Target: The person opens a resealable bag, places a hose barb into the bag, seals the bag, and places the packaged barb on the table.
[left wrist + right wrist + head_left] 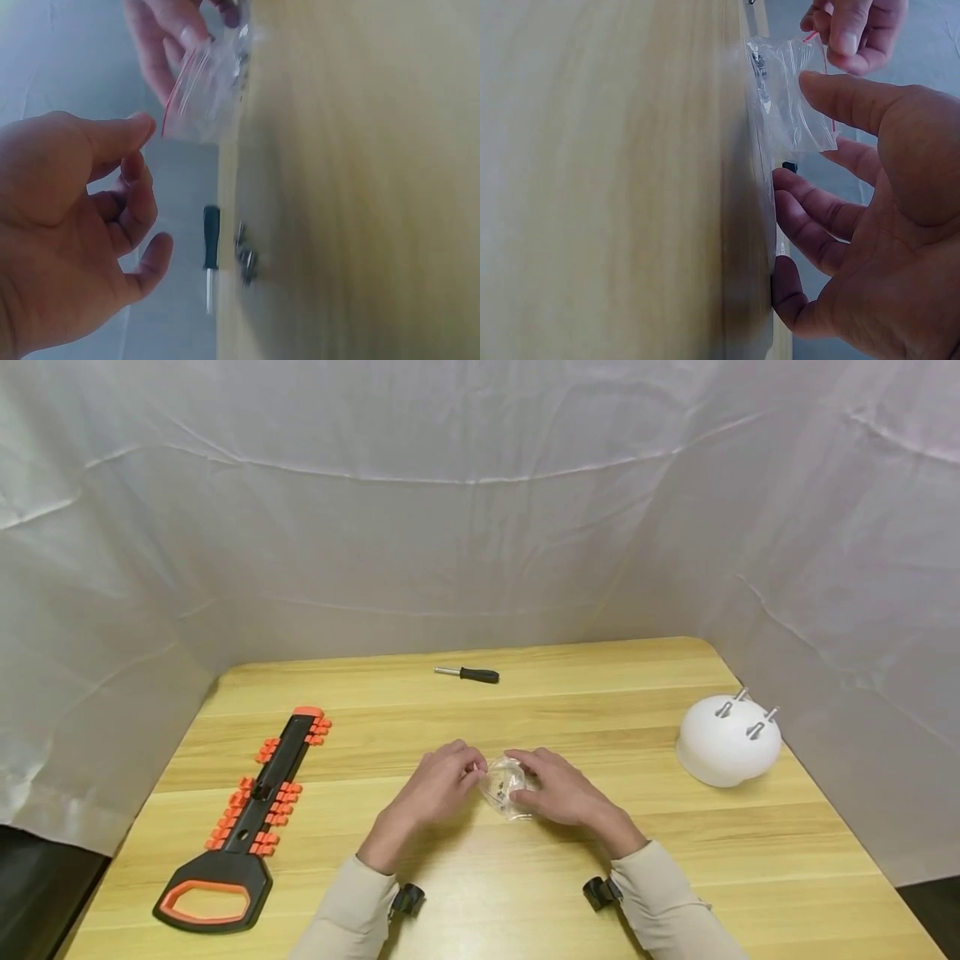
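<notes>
A small clear zip bag (497, 787) with a red line along its mouth lies between the two hands over the middle of the table. Small dark metal parts (760, 66) show inside it, at the end away from the red line. At one corner of the mouth, the left hand (442, 781) pinches the bag between thumb and forefinger, its other fingers curled loosely. From the other side the right hand (558, 789) holds the bag, thumb in front and forefinger behind; its remaining fingers bend close to the tabletop.
Several small metal pieces (246, 255) lie on the wooden table (495, 893) by the left hand. A black-handled screwdriver (478, 675) rests at the back. On the left is a black rack with orange clips (258, 789); a white rounded piece with metal prongs (723, 747) stands at right.
</notes>
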A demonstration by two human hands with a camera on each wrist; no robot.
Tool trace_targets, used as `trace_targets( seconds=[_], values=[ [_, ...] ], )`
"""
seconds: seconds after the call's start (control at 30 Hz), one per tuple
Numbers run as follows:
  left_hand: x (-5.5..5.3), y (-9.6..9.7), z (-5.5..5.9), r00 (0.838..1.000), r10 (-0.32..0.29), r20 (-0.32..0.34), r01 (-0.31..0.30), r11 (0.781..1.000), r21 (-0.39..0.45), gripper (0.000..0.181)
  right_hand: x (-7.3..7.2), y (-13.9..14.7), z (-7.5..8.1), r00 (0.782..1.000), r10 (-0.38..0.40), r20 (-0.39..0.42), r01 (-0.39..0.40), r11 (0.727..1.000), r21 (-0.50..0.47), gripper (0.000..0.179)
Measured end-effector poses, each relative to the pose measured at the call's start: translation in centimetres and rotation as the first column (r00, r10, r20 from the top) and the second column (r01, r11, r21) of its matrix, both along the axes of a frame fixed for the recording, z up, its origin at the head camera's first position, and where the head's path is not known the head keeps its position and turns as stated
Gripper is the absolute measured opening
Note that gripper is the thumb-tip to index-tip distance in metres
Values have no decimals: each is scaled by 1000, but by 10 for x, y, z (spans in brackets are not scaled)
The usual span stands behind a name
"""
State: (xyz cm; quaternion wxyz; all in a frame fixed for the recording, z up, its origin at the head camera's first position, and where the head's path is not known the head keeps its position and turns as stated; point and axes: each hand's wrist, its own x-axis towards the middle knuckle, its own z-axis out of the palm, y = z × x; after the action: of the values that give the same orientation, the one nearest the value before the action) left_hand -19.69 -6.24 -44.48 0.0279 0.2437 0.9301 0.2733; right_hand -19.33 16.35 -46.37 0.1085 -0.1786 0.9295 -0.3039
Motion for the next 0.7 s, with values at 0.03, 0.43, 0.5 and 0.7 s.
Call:
trace_targets(
  seconds=[0.03,0.43,0.5,0.7],
  values=[
    [0,-3,1,1000,5,-1,-5,1000,12,8,0,0,0,1000,-1,0,1,1000,1,62],
    [-2,-40,2,987,118,105,-125,990,63,6,0,0,2,1000,-2,12,2,1000,-13,62],
    [-2,-43,2,986,126,114,-134,989,65,7,0,0,2,1000,-3,15,3,1000,-14,62],
    [-1,-48,1,982,143,125,-150,987,51,6,1,0,1,1000,-5,11,5,1000,-8,62]
  ],
)
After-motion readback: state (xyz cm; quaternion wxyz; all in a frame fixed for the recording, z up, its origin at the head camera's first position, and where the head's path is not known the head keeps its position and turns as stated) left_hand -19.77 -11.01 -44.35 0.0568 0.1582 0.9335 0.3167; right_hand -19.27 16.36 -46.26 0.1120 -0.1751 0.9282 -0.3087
